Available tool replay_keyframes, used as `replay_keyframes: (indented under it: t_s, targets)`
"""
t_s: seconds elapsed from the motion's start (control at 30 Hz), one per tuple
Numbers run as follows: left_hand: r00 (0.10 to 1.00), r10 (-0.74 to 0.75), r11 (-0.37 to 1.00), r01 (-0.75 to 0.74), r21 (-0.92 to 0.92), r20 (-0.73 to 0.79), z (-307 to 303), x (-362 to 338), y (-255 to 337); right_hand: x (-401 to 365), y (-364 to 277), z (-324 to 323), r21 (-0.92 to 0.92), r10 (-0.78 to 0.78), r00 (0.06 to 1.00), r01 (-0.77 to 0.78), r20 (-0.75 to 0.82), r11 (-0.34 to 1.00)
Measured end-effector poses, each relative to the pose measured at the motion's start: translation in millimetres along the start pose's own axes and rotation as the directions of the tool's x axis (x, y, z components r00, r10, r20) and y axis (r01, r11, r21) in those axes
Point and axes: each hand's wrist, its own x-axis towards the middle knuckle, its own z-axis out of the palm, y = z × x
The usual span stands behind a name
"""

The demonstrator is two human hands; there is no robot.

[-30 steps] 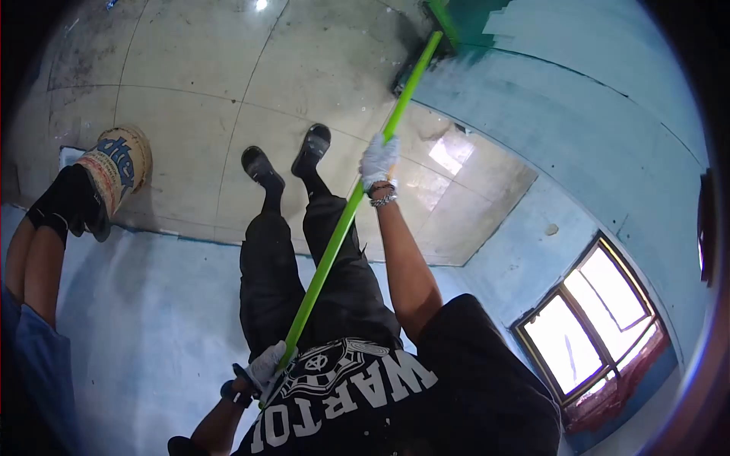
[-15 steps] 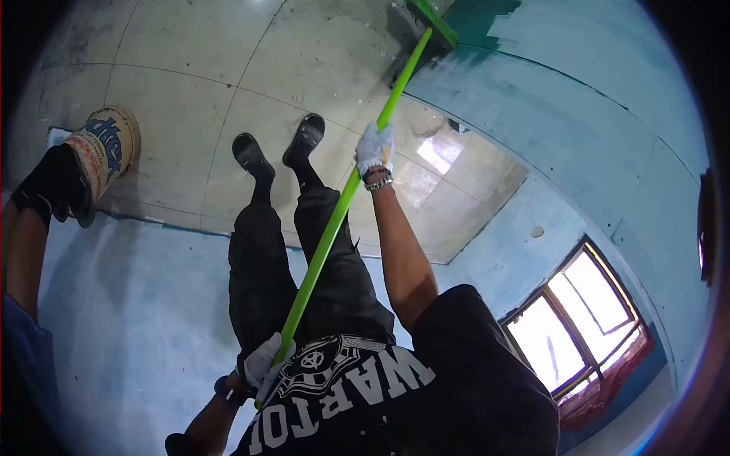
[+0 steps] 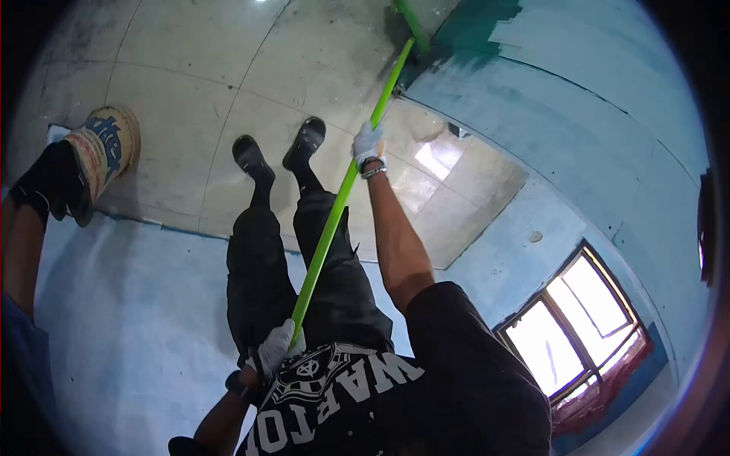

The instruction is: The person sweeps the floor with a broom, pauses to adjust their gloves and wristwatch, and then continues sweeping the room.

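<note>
A bright green broom (image 3: 332,220) slants across the view, its long handle running from my waist up to the floor by the wall. The broom's green head (image 3: 411,23) rests at the far end, near the dark green patch low on the wall; its bristles are not clear. My right hand (image 3: 368,144), in a white glove with a bracelet at the wrist, is closed around the upper part of the handle. Close to my belly, my left hand (image 3: 277,349), also gloved in white, is closed around the handle's near end.
Pale floor tiles (image 3: 175,114) spread around my feet. At left stands a tan sack-like container (image 3: 114,137) with blue lettering, beside another person's leg (image 3: 46,182). A light blue wall (image 3: 578,114) with a dark green patch (image 3: 468,30) rises at right, near a window (image 3: 570,327).
The broom head has shifted left along the floor, and my right hand has moved slightly left with the handle. My left hand has come a little up and right.
</note>
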Motion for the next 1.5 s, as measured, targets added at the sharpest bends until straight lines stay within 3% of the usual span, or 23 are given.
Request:
replay_keyframes:
  t_s: [0.07, 0.1, 0.2, 0.27, 0.33, 0.4, 0.47, 0.5, 0.53, 0.57, 0.6, 0.63, 0.7, 0.73, 0.77, 0.87, 0.97, 1.07, 1.17, 1.27, 1.3, 1.37, 1.5]
  targets:
    - [0.992, -0.012, 0.996, 0.023, -0.087, 0.124, -13.8, 10.8, 2.9, 1.1, -31.6, -12.1, 0.244, 0.032, 0.997, -0.049, 0.074, 0.969]
    - [0.990, 0.092, 0.991, -0.101, 0.083, 0.103, -14.6, 10.2, 1.9, 1.3, -31.4, -18.0, 0.279, 0.014, 0.999, -0.025, 0.041, 0.960]
    - [0.953, 0.302, 0.892, -0.293, 0.345, 0.028, -8.7, 9.9, 3.6, 10.6, 20.1, -4.1, 0.120, -0.068, 0.998, 0.065, 0.014, 0.991]
    - [0.977, 0.211, 0.970, -0.214, 0.115, 0.041, -9.7, 10.7, -1.2, 1.0, 20.8, 10.2, 0.332, 0.289, 0.945, -0.325, 0.154, 0.886]
    - [0.992, 0.106, 0.987, -0.097, -0.129, 0.062, -12.5, 11.5, -14.2, 2.7, 17.4, 14.1, 0.235, 0.203, 0.968, -0.234, 0.149, 0.943]
    - [0.974, 0.220, 0.974, -0.222, 0.037, 0.058, -15.5, 38.8, -1.8, 51.8, 26.9, 12.0, 0.141, -0.050, 0.994, 0.036, 0.094, 0.989]
    - [0.976, 0.055, 0.984, -0.018, -0.175, 0.209, -22.4, 54.0, 47.1, 108.7, 58.1, 5.5, -0.103, -0.343, 0.936, 0.350, 0.079, 0.931]
    - [0.967, 0.045, 0.971, 0.017, -0.240, 0.252, -23.4, 57.1, 49.0, 107.9, 44.8, 4.6, -0.200, -0.331, 0.942, 0.336, 0.060, 0.921]
    - [0.968, 0.015, 0.971, 0.046, -0.235, 0.251, -22.6, 54.0, 41.3, 117.7, 83.7, 16.4, 0.265, -0.295, 0.925, 0.230, 0.241, 0.936]
    - [0.967, -0.018, 0.971, 0.077, -0.228, 0.253, -20.4, 42.5, 22.0, 128.8, 123.3, 28.1, 0.748, -0.248, 0.873, -0.178, 0.419, 0.640]
    - [0.966, -0.046, 0.972, 0.102, -0.213, 0.256, -17.3, 30.1, 0.9, 139.7, 161.5, 39.6, 0.804, -0.194, 0.793, -0.511, 0.577, 0.304]
    - [0.996, 0.013, 0.990, -0.001, -0.139, 0.091, -8.9, 23.5, -30.2, 109.9, 144.9, 37.2, 0.815, -0.100, 0.869, -0.407, 0.485, 0.412]
    - [0.998, 0.022, 0.984, -0.011, -0.180, 0.062, -8.0, 28.0, -42.5, 46.5, 108.6, 32.0, 0.709, 0.094, 0.959, -0.261, 0.266, 0.655]
    - [0.974, -0.051, 0.953, 0.113, -0.280, 0.220, -13.4, 35.6, -25.2, 88.4, 105.8, 33.8, 0.592, 0.011, 0.983, -0.118, 0.182, 0.797]
    - [0.971, 0.002, 0.963, 0.063, -0.263, 0.239, -17.8, 52.5, -4.4, 132.7, 109.1, 36.8, 0.437, -0.073, 0.993, 0.024, 0.096, 0.899]
    - [0.965, 0.054, 0.981, -0.003, -0.195, 0.255, -28.2, 62.1, 31.0, 115.7, 27.4, -11.5, 0.236, -0.051, 0.989, 0.017, 0.139, 0.972]
    - [0.973, 0.068, 0.989, -0.037, -0.140, 0.219, -22.8, 30.1, 12.4, 65.8, 35.1, -8.6, 0.032, -0.142, 0.985, 0.146, -0.100, 0.989]
    - [0.972, 0.194, 0.966, -0.165, 0.200, -0.133, -9.9, -8.1, -16.3, -30.7, -0.3, -14.4, 0.302, 0.120, 0.990, -0.138, 0.080, 0.943]
    - [0.880, 0.329, 0.901, -0.185, 0.392, -0.342, -15.9, -21.3, -60.9, -63.0, -4.3, -9.8, 0.443, 0.116, 0.987, -0.152, 0.107, 0.884]
    - [0.684, 0.726, 0.338, -0.276, 0.900, -0.063, -34.4, -8.4, -69.5, -65.1, -0.3, -7.6, 0.462, 0.102, 0.988, -0.144, 0.115, 0.875]
    - [0.832, 0.444, 0.810, -0.213, 0.547, -0.333, -24.1, -8.4, -26.7, -47.5, -1.4, -4.8, 0.484, 0.061, 0.992, -0.109, 0.114, 0.868]
    - [0.758, 0.584, 0.715, -0.311, 0.626, -0.291, -27.8, 37.5, 10.1, -10.8, -9.1, 1.9, 0.526, 0.029, 0.991, -0.095, 0.131, 0.845]
    - [0.767, 0.574, 0.754, -0.359, 0.550, -0.286, -30.9, 73.8, 73.6, 17.3, -48.7, 13.1, 0.619, -0.009, 0.984, -0.105, 0.178, 0.778]
